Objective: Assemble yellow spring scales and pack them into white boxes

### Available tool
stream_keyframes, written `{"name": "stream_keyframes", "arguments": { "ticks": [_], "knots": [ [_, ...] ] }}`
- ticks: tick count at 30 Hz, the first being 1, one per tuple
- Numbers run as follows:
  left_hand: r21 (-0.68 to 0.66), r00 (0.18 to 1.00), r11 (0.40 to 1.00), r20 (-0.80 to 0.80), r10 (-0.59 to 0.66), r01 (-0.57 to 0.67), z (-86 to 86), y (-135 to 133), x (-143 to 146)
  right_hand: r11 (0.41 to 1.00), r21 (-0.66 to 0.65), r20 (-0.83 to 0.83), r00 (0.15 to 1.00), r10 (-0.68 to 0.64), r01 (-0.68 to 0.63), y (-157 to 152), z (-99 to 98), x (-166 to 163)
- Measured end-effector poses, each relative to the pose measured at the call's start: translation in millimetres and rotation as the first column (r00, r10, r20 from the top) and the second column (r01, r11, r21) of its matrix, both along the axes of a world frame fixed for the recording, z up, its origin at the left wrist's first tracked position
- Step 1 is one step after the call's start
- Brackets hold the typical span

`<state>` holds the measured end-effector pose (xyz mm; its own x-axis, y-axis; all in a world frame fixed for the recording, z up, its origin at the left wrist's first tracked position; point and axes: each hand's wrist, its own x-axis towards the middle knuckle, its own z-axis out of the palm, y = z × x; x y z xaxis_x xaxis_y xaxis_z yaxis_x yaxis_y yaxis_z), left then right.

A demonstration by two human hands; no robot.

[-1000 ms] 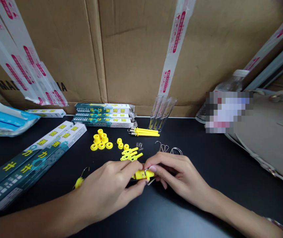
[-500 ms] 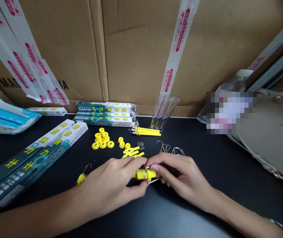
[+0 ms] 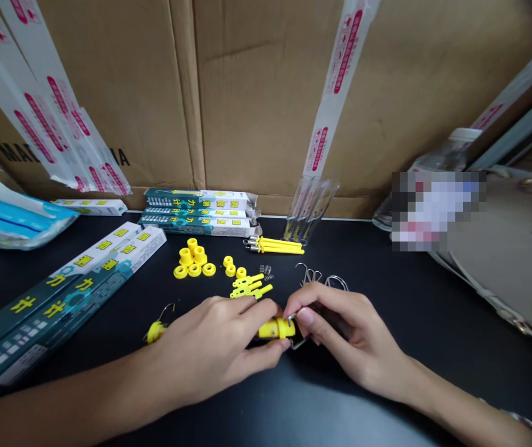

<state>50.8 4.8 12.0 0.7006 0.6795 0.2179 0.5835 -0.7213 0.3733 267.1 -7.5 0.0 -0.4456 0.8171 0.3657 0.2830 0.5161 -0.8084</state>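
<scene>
My left hand [image 3: 221, 341] is wrapped over a spring scale lying crosswise. Its yellow end cap [image 3: 277, 328] shows past my fingertips on the right, and a thin metal hook with a yellow collar [image 3: 156, 332] sticks out on the left. The scale's middle is hidden under the hand. My right hand [image 3: 340, 329] pinches a bent metal wire loop [image 3: 299, 341] between thumb and forefinger. The loop's ends are at the yellow cap; I cannot tell whether either is seated in it. Beyond my hands lie metal wire loops [image 3: 335, 282] and flat yellow stems [image 3: 247, 287].
Yellow collars and rings [image 3: 193, 261], tiny springs [image 3: 266, 270] and yellow rods [image 3: 277, 246] lie further back. Clear tubes [image 3: 307, 211] stand against the cardboard [image 3: 256, 93]. Printed boxes [image 3: 195, 214] are stacked behind, and long boxes [image 3: 74, 292] lie left. A bag [image 3: 503, 248] and bottle [image 3: 447, 155] stand right.
My right hand has shifted slightly right with the wire loop, which sits further out along the yellow cap. More of the cap's end shows. My left hand keeps its hold.
</scene>
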Motion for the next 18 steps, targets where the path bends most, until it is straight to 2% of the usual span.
{"name": "stream_keyframes", "arguments": {
  "ticks": [5, 9, 14, 18],
  "knots": [
    [0.011, 1.000, 1.000, 0.030, 0.003, -0.003, -3.6, -1.7, 0.0, 0.991, -0.127, -0.030, 0.999, -0.044, 0.040, 1.4, -0.4, 2.1],
    [0.035, 0.999, 0.999, 0.041, 0.021, -0.022, -4.6, -1.6, -0.9, 0.989, -0.136, -0.021, 0.998, -0.059, 0.056, 3.5, 0.9, 1.4],
    [0.004, 1.000, 1.000, 0.019, 0.018, -0.018, -2.4, -1.4, -1.8, 0.978, -0.192, 0.132, 0.990, -0.053, 0.078, 5.4, -2.7, -1.6],
    [-0.010, 1.000, 1.000, 0.006, 0.028, -0.028, -1.6, -0.7, -0.8, 0.965, -0.239, 0.173, 0.983, -0.065, 0.105, 7.0, -5.4, -2.8]
  ]
}}
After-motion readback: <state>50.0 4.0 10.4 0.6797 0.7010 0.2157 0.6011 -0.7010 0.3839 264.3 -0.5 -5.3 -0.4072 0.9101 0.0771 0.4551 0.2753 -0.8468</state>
